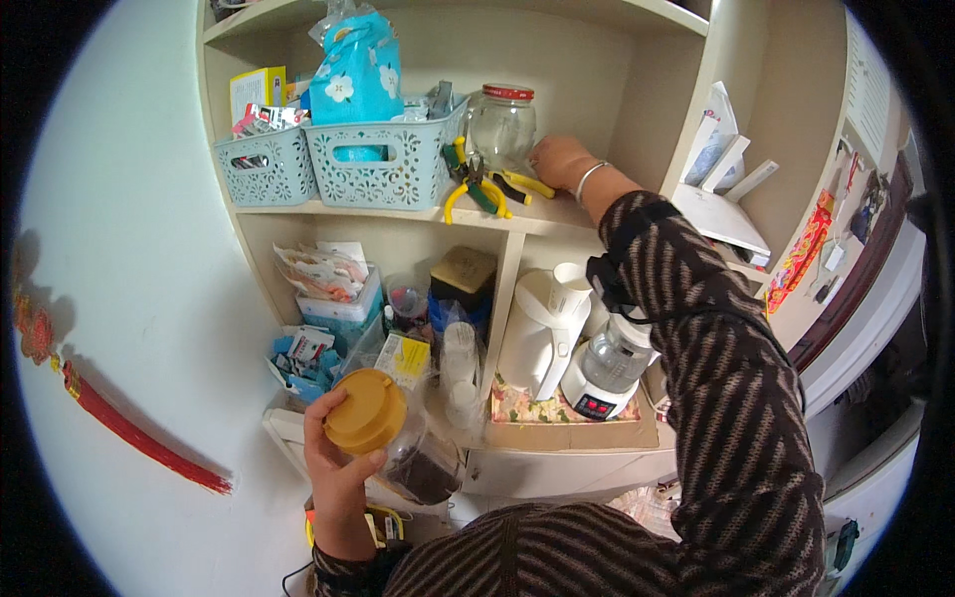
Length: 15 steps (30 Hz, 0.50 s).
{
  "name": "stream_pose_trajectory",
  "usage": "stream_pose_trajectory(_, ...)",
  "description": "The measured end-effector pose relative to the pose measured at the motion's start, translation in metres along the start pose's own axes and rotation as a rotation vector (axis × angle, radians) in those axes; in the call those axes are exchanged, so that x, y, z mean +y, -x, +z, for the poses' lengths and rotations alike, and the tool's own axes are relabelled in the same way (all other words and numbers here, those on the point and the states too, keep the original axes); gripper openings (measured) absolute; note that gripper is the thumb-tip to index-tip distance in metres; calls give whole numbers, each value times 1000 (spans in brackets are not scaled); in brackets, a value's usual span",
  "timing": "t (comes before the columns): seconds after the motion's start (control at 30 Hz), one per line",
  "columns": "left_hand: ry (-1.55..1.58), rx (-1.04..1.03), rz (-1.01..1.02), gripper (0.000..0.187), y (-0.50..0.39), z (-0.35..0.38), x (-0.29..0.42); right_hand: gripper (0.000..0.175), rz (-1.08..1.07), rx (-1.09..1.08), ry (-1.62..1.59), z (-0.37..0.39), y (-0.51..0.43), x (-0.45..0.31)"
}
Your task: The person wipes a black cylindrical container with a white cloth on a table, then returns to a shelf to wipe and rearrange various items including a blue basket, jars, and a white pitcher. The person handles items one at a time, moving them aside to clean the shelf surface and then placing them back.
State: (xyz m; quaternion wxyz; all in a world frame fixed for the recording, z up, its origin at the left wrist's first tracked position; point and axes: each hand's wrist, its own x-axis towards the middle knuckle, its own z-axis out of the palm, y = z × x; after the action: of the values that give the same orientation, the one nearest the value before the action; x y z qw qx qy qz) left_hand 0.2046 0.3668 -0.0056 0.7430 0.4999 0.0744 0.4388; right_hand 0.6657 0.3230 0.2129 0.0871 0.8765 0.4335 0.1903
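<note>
My left hand (pixel 339 466) grips a clear jar (pixel 421 470) by its orange-yellow plastic lid (pixel 365 410). The jar is tilted and has dark contents in its lower part. On the upper shelf, my right hand (pixel 559 160) reaches in beside a glass jar with a red lid (pixel 503 127). Its fingertips are hidden, so whether they hold anything does not show. Just left of that hand lie pliers with yellow-and-black handles (pixel 522 184). Another pair of pliers, with green-and-yellow handles (pixel 477 186), rests at the shelf's front edge.
Two pale blue plastic baskets (pixel 373 183) (pixel 265 175) full of packets stand on the upper shelf. Below are a white jug (pixel 533 336), a glass kettle on a white base (pixel 612 366) and stacked clear cups (pixel 460 358). A white router (pixel 720 216) sits at right. A red tassel (pixel 142 425) hangs on the left wall.
</note>
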Motion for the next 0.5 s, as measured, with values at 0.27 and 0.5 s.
stream_pose_trajectory(0.27,-26,-12,68,84,6,-5,10,20,16,-8,87,-33,67,-6)
stream_pose_trajectory(0.5,-27,-18,102,83,11,-9,21,19,48,60,25,-50,133,-20)
